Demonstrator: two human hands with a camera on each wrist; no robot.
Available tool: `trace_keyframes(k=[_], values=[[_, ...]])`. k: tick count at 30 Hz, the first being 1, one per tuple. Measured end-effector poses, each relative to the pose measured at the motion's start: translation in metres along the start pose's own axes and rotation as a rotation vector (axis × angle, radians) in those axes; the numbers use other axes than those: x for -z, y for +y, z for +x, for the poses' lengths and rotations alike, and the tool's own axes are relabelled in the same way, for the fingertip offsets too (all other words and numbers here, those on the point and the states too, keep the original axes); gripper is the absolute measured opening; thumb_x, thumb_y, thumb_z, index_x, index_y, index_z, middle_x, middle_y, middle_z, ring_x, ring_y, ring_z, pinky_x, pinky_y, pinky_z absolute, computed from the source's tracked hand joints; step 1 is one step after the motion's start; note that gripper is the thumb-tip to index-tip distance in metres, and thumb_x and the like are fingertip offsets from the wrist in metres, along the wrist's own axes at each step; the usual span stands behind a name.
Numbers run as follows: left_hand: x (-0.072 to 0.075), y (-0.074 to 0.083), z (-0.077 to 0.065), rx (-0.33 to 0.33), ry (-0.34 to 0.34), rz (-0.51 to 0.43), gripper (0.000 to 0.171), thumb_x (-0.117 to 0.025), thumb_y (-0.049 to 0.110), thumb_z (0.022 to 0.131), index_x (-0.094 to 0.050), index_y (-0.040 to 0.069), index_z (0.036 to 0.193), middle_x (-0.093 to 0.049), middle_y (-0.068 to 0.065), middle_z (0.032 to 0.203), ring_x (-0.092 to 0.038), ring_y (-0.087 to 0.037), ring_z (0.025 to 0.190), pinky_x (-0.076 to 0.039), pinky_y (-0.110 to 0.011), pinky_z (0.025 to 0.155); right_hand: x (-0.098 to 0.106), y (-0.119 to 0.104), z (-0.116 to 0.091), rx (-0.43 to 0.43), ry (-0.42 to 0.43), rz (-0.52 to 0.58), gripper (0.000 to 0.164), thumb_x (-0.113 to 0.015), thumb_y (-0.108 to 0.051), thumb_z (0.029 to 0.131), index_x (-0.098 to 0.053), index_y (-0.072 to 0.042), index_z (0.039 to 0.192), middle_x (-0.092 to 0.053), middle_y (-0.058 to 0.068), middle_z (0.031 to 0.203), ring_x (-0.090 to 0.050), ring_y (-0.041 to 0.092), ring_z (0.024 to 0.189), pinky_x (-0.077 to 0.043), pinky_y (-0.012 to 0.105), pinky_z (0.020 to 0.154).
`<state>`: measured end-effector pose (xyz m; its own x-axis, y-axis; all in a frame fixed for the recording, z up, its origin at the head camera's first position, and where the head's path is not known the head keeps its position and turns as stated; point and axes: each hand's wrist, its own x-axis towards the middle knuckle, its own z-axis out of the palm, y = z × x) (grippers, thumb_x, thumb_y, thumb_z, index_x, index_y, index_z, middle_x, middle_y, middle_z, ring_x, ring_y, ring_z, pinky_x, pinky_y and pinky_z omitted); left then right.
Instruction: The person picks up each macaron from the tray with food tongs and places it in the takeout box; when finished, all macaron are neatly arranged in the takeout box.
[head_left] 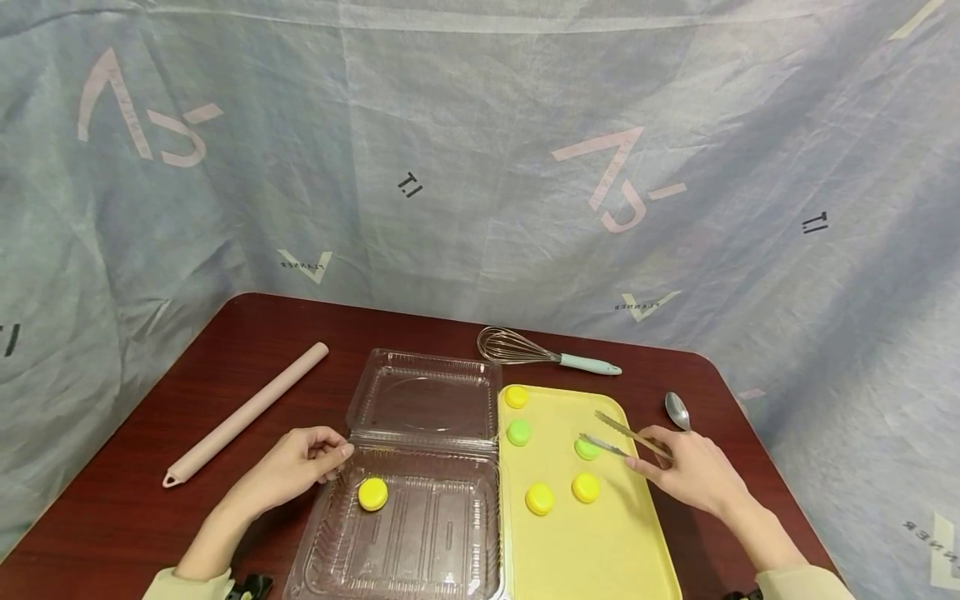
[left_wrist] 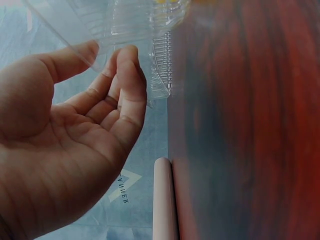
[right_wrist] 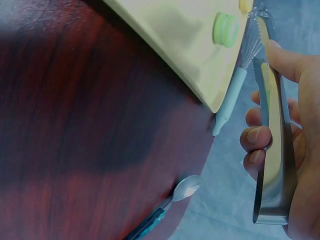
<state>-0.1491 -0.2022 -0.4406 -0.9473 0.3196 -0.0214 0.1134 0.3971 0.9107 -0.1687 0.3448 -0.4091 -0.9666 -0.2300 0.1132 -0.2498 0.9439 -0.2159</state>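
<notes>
My left hand (head_left: 303,467) has its thumb and curled fingers at the left rim of a hinged clear plastic container (head_left: 491,533), near the hinge. Its lid (head_left: 423,392) lies folded back, and one yellow macaron (head_left: 372,494) sits inside the base. In the right hand (head_left: 693,468) I grip metal serrated tongs (right_wrist: 280,165), arms spread apart. Their tips reach over a yellow tray (head_left: 585,558), overlapping a green macaron (head_left: 587,449) in the head view. Another green macaron (head_left: 518,432) and yellow macarons (head_left: 539,498), (head_left: 586,487), (head_left: 516,397) rest on the tray.
A pale pink rolling pin (head_left: 247,414) lies at the left of the dark red table (head_left: 97,533). A whisk (head_left: 588,364) with a light blue handle lies behind the tray. Beyond the right hand is a spoon (head_left: 677,411). A grey printed cloth (head_left: 465,167) hangs behind.
</notes>
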Motion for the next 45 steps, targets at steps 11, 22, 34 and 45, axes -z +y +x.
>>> trace_keyframes(k=[11,22,34,45], values=[[0.002,0.002,0.002,0.006,-0.005,0.004,0.024,-0.064,0.018,0.099,-0.066,-0.006,0.102,-0.064,-0.009,0.082,-0.062,-0.017,0.07,-0.055,-0.029,0.064,-0.012,0.008,-0.007,0.034,0.002,-0.004,0.045,-0.073,-0.058,0.084,-0.073,-0.02,0.109,-0.044,-0.016,0.058,-0.036,0.003,0.053,-0.033,0.027,0.053],[0.001,0.001,0.001,0.012,-0.005,0.007,0.025,-0.064,0.019,0.099,-0.066,-0.006,0.103,-0.064,-0.007,0.082,-0.062,-0.018,0.07,-0.056,-0.03,0.065,-0.019,0.01,-0.009,0.065,0.012,0.015,0.038,-0.077,-0.051,0.083,-0.073,-0.018,0.102,-0.042,-0.016,0.057,-0.033,0.001,0.052,-0.03,0.025,0.05],[0.0,0.001,0.0,0.008,-0.009,-0.005,0.024,-0.063,0.017,0.099,-0.066,-0.007,0.103,-0.064,-0.007,0.081,-0.062,-0.016,0.069,-0.055,-0.029,0.064,-0.025,0.012,-0.011,0.12,0.051,0.027,0.026,-0.081,-0.042,0.083,-0.071,-0.02,0.093,-0.036,-0.018,0.055,-0.027,-0.002,0.05,-0.025,0.021,0.046],[0.001,0.0,0.002,0.008,0.0,0.011,0.024,-0.064,0.017,0.099,-0.066,-0.006,0.102,-0.063,-0.006,0.08,-0.061,-0.017,0.068,-0.055,-0.029,0.063,-0.027,0.013,-0.011,0.151,0.071,0.028,0.023,-0.081,-0.039,0.083,-0.073,-0.02,0.093,-0.037,-0.02,0.056,-0.027,-0.003,0.05,-0.026,0.021,0.046]])
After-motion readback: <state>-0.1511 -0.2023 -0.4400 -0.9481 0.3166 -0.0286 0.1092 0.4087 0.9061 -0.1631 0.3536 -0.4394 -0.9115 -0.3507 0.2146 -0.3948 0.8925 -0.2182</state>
